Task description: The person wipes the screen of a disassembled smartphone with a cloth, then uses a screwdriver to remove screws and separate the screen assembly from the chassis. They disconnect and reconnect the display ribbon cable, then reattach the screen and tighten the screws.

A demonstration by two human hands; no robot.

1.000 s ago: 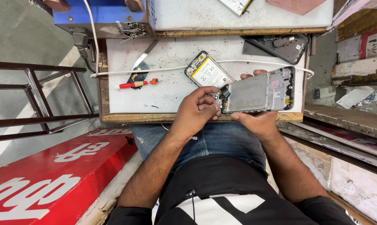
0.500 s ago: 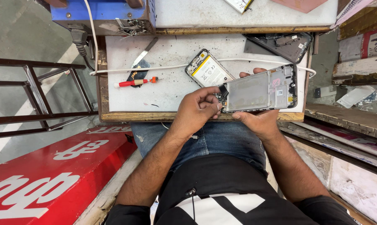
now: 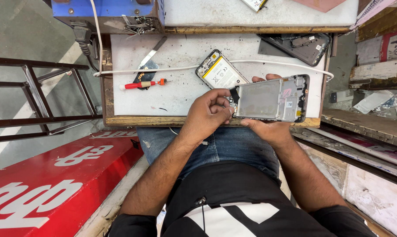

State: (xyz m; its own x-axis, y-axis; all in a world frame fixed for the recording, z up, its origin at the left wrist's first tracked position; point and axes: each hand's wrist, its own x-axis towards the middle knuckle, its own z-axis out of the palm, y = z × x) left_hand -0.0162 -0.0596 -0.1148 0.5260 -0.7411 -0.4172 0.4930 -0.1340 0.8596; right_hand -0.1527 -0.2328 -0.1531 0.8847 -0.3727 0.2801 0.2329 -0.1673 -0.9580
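Both our forearms bare, reaching up from 6 o'clock toward 12. Our left hand (image 3: 209, 115) knuckles up, fingers curled in, fingertips pinched at its 3 o'clock side. Our right hand (image 3: 268, 127) palm up, cupped in a holding grip, fingertips (image 3: 268, 77) showing at 12 o'clock. Hands nearly touching, wrists slightly bent.

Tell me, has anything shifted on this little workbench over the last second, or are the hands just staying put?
Very little. The left hand still picks with its fingertips at the end of the opened phone frame, and the right hand keeps holding that frame from below, a touch farther right than before. The battery, the red screwdriver, the white cable and the dark back cover lie where they were.
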